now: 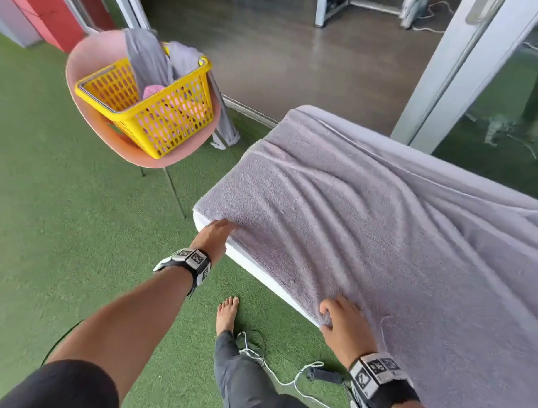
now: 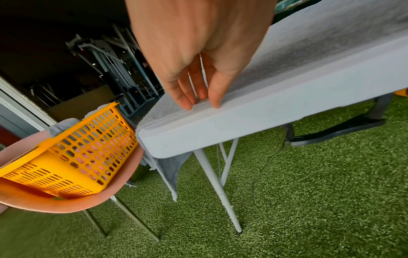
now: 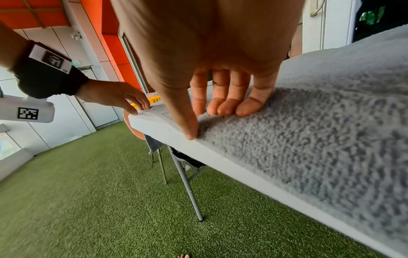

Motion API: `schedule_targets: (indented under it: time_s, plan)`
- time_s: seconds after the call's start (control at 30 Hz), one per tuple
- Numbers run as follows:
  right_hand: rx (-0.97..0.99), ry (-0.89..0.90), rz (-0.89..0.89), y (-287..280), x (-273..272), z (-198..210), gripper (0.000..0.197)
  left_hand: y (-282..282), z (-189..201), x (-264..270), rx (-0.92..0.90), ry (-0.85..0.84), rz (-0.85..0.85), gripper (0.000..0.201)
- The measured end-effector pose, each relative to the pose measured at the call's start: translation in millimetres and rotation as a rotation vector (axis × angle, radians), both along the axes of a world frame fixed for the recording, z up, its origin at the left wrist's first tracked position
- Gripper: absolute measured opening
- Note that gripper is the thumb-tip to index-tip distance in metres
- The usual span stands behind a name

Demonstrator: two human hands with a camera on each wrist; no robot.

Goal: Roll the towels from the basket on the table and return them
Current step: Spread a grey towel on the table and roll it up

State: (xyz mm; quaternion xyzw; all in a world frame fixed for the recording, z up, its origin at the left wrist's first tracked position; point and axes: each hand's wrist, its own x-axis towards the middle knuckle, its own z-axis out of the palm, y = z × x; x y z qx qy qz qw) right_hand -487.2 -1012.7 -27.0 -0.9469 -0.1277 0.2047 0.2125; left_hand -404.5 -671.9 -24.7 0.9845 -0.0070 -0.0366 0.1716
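A grey towel (image 1: 367, 222) (image 2: 309, 52) (image 3: 320, 131) lies spread and wrinkled over the white folding table (image 1: 259, 273) (image 2: 220, 125) (image 3: 243, 171). At the towel's near left corner, my left hand (image 1: 218, 232) (image 2: 200, 103) (image 3: 137, 104) touches the hem at the table edge with nearly straight fingers. My right hand (image 1: 334, 316) (image 3: 203, 122) pinches a small bunch of the near hem between thumb and fingers. The yellow basket (image 1: 149, 108) (image 2: 73, 157) sits on a pink chair (image 1: 93, 54) (image 2: 66, 206) to the left. It holds grey towels (image 1: 150, 59) and a pink towel (image 1: 152, 91).
Green artificial grass (image 1: 63, 212) covers the floor. Cables (image 1: 271, 365) lie by my bare foot (image 1: 225, 315) under the table's near edge. A sliding door frame (image 1: 449, 72) stands behind the table. One grey towel hangs from the basket down past the chair.
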Motion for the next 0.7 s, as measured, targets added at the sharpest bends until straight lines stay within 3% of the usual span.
schedule_targets:
  time_s: [0.17,0.4,0.7]
  plan:
    - [-0.031,-0.044,-0.004,6,3,-2,0.028,30,1,16,0.059,-0.051,-0.048,0.053]
    - [-0.048,-0.007,0.017,10,3,1,0.008,42,1,25,0.098,-0.022,-0.089,0.029]
    - [0.045,0.039,0.039,5,4,11,0.007,61,12,-4,0.106,0.064,-0.046,0.032]
